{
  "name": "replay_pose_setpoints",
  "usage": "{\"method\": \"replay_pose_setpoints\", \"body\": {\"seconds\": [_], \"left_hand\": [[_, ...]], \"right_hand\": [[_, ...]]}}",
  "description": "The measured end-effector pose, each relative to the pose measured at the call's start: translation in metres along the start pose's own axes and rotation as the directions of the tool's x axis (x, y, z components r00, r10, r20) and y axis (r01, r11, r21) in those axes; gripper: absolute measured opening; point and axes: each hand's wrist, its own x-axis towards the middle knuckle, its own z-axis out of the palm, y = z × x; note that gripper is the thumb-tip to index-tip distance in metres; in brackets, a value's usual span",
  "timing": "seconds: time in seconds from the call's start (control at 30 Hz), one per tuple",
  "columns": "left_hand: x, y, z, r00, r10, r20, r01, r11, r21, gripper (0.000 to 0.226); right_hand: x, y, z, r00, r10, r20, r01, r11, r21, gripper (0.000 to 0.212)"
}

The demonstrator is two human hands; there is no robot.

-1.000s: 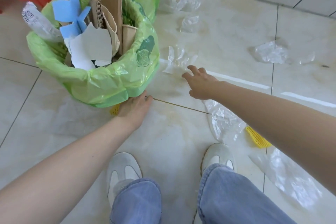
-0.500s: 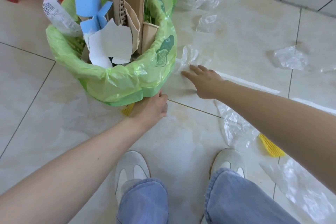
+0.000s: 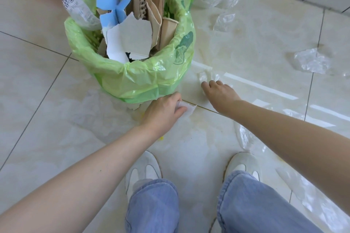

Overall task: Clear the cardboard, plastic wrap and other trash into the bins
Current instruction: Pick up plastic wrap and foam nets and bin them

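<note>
Head view: a torn white paper scrap (image 3: 189, 108) is pinched in the left hand (image 3: 162, 112) at the near base of the green-lined bin (image 3: 144, 79). Crumpled clear plastic wrap (image 3: 208, 76) on the floor (image 3: 47, 119), right of the bin, is touched by the right hand (image 3: 220, 94), its fingers curled.

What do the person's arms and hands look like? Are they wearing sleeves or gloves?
Both arms are bare right up to the picture's edge, so no sleeves show. The left hand and right hand wear no gloves, and no rings, watch or bracelets show. Lower down you can see blue jeans and white shoes.
</note>
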Motion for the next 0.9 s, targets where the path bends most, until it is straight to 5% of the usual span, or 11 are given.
{"method": "replay_pose_setpoints", "body": {"seconds": [0.2, 0.3, 0.5, 0.63, 0.77, 0.9], "left_hand": [[-0.022, -0.005, -0.009, 0.996, 0.017, -0.088, -0.041, 0.960, -0.275, 0.006], [-0.040, -0.013, -0.012, 0.991, -0.023, -0.135, -0.020, 0.952, -0.306, 0.003], [-0.066, -0.062, -0.012, 0.893, -0.446, -0.061, 0.415, 0.867, -0.276, 0.014], [-0.060, -0.097, -0.025, 0.822, -0.568, -0.046, 0.527, 0.789, -0.316, 0.023], [-0.046, -0.102, -0.028, 0.876, -0.481, 0.016, 0.475, 0.858, -0.197, 0.018], [-0.036, -0.100, -0.024, 0.964, -0.252, 0.083, 0.250, 0.968, 0.026, 0.045]], "right_hand": [[-0.007, -0.008, -0.001, 0.999, 0.036, -0.002, -0.035, 0.986, 0.161, 0.021], [-0.013, -0.021, -0.008, 0.997, 0.054, -0.049, -0.039, 0.963, 0.266, 0.020], [-0.029, -0.069, -0.020, 0.987, -0.139, -0.075, 0.157, 0.928, 0.337, 0.027], [-0.047, -0.108, -0.018, 0.913, -0.368, -0.177, 0.404, 0.876, 0.264, 0.033], [-0.053, -0.127, -0.012, 0.859, -0.493, -0.136, 0.511, 0.827, 0.232, 0.019], [-0.049, -0.129, -0.010, 0.830, -0.558, 0.008, 0.552, 0.823, 0.133, 0.027]]}}
